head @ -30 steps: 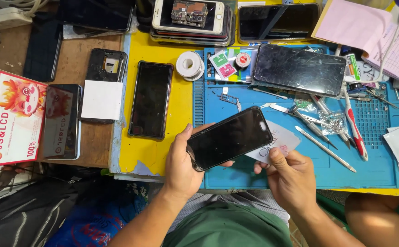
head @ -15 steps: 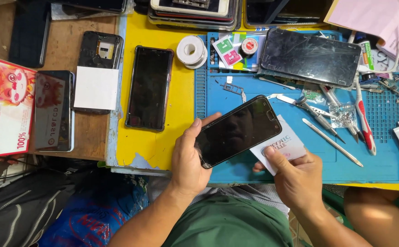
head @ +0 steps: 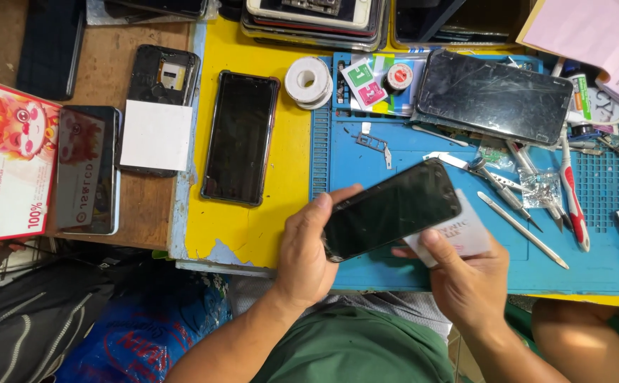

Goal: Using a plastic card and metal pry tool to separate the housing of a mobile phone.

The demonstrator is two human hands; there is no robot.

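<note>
— From my seat, the phone (head: 391, 211) in my left hand (head: 308, 252) has a glossy black glass face, smooth enough to catch glare. What about the card?

— The white card (head: 458, 232) that my right hand (head: 465, 280) pinches just right of that phone looks like thin matt plastic or paper; I cannot tell which.

— And under it?

— Below the phone, the blue mat (head: 394, 273) is matt and rubbery, with a ribbed strip on its left edge. Left of the phone the yellow tabletop (head: 252, 227) is painted, chipped at the front. Right of the phone, tweezers (head: 494, 186) are shiny bare metal. Far left, bare brown wood (head: 146, 213), dull and rough.
</note>
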